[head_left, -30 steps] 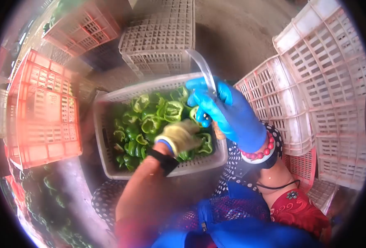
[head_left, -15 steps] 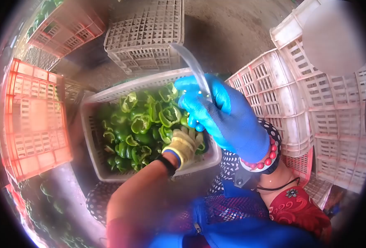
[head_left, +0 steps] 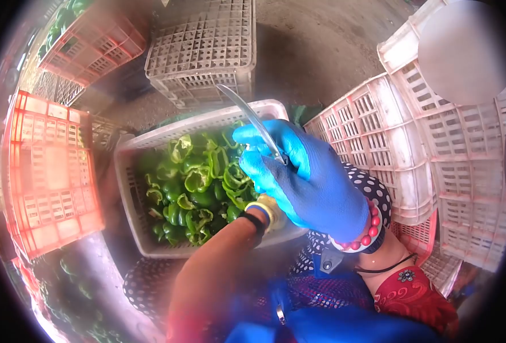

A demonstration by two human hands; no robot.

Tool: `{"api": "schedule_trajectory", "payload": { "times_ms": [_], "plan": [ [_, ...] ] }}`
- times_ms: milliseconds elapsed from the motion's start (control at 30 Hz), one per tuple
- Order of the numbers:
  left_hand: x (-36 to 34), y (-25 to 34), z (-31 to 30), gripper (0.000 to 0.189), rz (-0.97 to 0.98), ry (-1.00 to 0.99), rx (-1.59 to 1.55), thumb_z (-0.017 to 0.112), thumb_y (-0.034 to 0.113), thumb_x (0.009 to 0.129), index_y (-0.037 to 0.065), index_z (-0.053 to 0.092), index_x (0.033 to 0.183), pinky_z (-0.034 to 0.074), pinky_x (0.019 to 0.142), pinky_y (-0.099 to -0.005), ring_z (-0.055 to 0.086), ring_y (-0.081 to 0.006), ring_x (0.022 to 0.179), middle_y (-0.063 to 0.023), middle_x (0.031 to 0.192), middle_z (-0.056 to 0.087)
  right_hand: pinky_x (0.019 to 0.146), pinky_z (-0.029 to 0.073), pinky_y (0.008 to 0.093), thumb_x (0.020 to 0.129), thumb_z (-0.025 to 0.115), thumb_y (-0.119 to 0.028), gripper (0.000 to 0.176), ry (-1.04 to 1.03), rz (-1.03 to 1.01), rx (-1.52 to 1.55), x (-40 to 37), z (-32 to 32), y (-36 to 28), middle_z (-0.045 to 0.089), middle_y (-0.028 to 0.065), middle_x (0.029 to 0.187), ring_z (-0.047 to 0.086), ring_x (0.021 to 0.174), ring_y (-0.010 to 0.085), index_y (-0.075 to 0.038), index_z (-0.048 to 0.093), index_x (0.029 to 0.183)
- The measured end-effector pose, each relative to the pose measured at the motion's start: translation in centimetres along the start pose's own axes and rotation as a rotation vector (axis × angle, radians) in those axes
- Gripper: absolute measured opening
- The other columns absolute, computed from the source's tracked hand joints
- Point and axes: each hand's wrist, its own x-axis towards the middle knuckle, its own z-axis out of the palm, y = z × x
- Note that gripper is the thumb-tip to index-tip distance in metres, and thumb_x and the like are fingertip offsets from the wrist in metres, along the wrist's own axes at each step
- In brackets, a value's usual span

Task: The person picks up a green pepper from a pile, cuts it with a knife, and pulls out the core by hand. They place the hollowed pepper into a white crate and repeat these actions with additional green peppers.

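Observation:
A curved knife [head_left: 252, 119] is in my right hand [head_left: 307, 174], which wears a blue glove with its fingers wrapped round the handle. The blade points up and to the left above a white crate [head_left: 136, 220]. Cut green peppers [head_left: 199, 180] fill much of this crate. My left hand [head_left: 274, 210], in a yellowish glove, reaches to the crate's right side, beneath the blue glove. Its fingers are hidden by my right hand, so what it holds cannot be made out.
An orange crate [head_left: 53, 177] stands at the left, and a red crate [head_left: 93, 43] with green peppers is at the upper left. An upturned grey crate [head_left: 201, 51] stands beyond. Stacked white crates [head_left: 378, 143] rise at the right.
My left hand has moved right, under the blue glove, and its fingers have gone out of sight. The knife has shifted left and its tip is lower.

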Motion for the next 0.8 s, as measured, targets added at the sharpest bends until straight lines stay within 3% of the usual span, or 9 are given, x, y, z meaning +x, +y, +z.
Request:
{"api": "schedule_trajectory", "payload": {
  "times_ms": [200,233,367,433,533,567,733,767,800],
  "plan": [
    [0.2,-0.1,-1.7,0.037,-0.039,-0.002,-0.014,0.072,0.041,0.085,0.014,0.070,0.111,0.055,0.090,-0.0434,0.069,-0.0338,0.104,-0.0148,0.109,0.072,0.069,0.054,0.0331,0.095,0.069,-0.011,0.017,0.060,0.050,0.112,1.9,1.8,0.8,0.071,0.0108,0.085,0.065,0.073,0.0170,-0.001,0.067,0.109],
    [0.0,-0.2,-1.8,0.037,-0.042,0.026,-0.016,0.072,0.040,0.085,0.014,0.070,0.111,0.056,0.089,-0.0431,0.069,-0.0338,0.104,-0.0148,0.108,0.072,0.066,0.052,0.0322,0.097,0.067,-0.012,0.015,0.056,0.043,0.141,1.6,2.1,0.6,0.070,0.0093,0.084,0.062,0.071,0.0134,-0.001,0.067,0.107],
    [-2.3,-3.1,-4.1,0.035,-0.114,0.500,-0.088,0.073,0.037,0.085,0.015,0.070,0.111,0.056,0.088,-0.0421,0.069,-0.0337,0.104,-0.0148,0.107,0.073,0.068,0.055,0.0302,0.101,0.064,-0.015,0.019,0.015,0.102,0.066,-0.1,1.5,0.2,0.073,0.0094,0.090,0.065,0.075,0.0114,-0.001,0.067,0.114],
    [-6.4,-3.4,-10.0,0.040,-0.455,0.619,-0.031,0.079,0.039,0.080,0.010,0.067,0.105,0.054,0.085,-0.0473,0.066,-0.0382,0.099,-0.0173,0.104,0.069,0.061,0.051,0.0281,0.102,0.062,-0.013,0.019,0.028,0.134,0.075,-0.1,1.5,0.7,0.068,0.0067,0.081,0.060,0.066,0.0083,-0.001,0.066,0.117],
    [-11.0,-7.2,-8.8,0.075,-0.830,0.787,0.300,0.081,0.043,0.078,0.008,0.054,0.138,0.042,0.109,-0.0538,0.045,-0.0447,0.135,-0.0201,0.146,0.050,0.059,0.049,0.0258,0.103,0.060,-0.011,0.020,0.020,0.114,0.039,0.3,2.1,0.3,0.065,0.0049,0.077,0.057,0.065,0.0057,-0.001,0.065,0.119],
    [-11.8,-8.9,-7.3,0.083,-0.898,0.710,0.228,0.080,0.049,0.077,0.010,0.050,0.144,0.036,0.116,-0.0534,0.032,-0.0483,0.144,-0.0213,0.155,0.039,0.061,0.049,0.0259,0.102,0.060,-0.010,0.019,0.010,0.057,0.029,0.2,2.4,0.8,0.067,0.0055,0.080,0.058,0.066,0.0061,-0.001,0.065,0.119],
    [-10.5,-6.8,-5.8,0.086,-0.964,0.293,-0.014,0.073,0.059,0.081,0.017,0.049,0.152,0.023,0.125,-0.0482,0.017,-0.0498,0.153,-0.0276,0.165,0.022,0.063,0.050,0.0270,0.101,0.064,-0.010,0.019,0.001,-0.033,-0.090,0.8,3.7,1.0,0.070,0.0097,0.085,0.060,0.070,0.0077,-0.002,0.065,0.117],
    [-10.6,-7.7,-5.7,0.085,-0.972,0.266,-0.060,0.072,0.059,0.081,0.016,0.049,0.151,0.024,0.125,-0.0475,0.017,-0.0481,0.153,-0.0275,0.165,0.021,0.073,0.052,0.0306,0.100,0.066,-0.013,0.019,-0.027,0.125,-0.008,1.1,3.8,0.1,0.071,0.0117,0.086,0.063,0.070,0.0127,-0.003,0.066,0.117],
    [-11.1,-8.5,-5.6,0.084,-0.982,0.236,-0.105,0.071,0.059,0.082,0.016,0.049,0.151,0.026,0.124,-0.0468,0.017,-0.0464,0.154,-0.0273,0.166,0.020,0.078,0.051,0.0323,0.100,0.066,-0.014,0.019,-0.012,0.042,-0.115,1.6,3.9,0.2,0.071,0.0112,0.086,0.064,0.070,0.0150,-0.004,0.066,0.116]
  ]
}}
